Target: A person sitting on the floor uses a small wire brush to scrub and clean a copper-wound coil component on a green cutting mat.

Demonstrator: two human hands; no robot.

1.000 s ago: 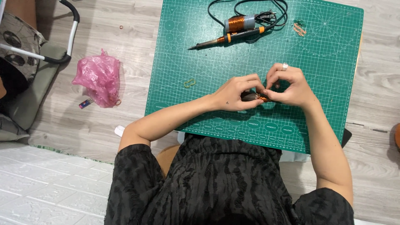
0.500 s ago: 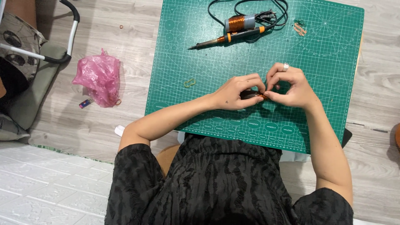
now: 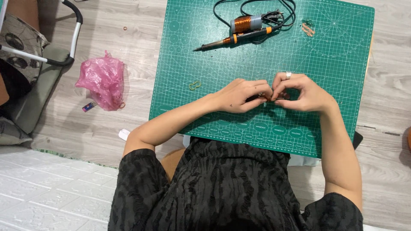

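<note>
Left hand (image 3: 239, 95) and right hand (image 3: 302, 92) fingertip to fingertip, both pinching small copper-coloured piece (image 3: 266, 98) above middle of green cutting mat (image 3: 214, 64); soldering iron (image 3: 233, 40), copper wire spool (image 3: 246, 22) at mat's far edge; pink bag (image 3: 102, 81) left of mat

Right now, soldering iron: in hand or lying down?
Lying down: the soldering iron rests on the green cutting mat, apart from both hands, cord coiled beside it.

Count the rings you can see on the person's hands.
1: a silver ring on a finger of the right hand. The left hand shows none, though curled fingers may hide others.
</note>
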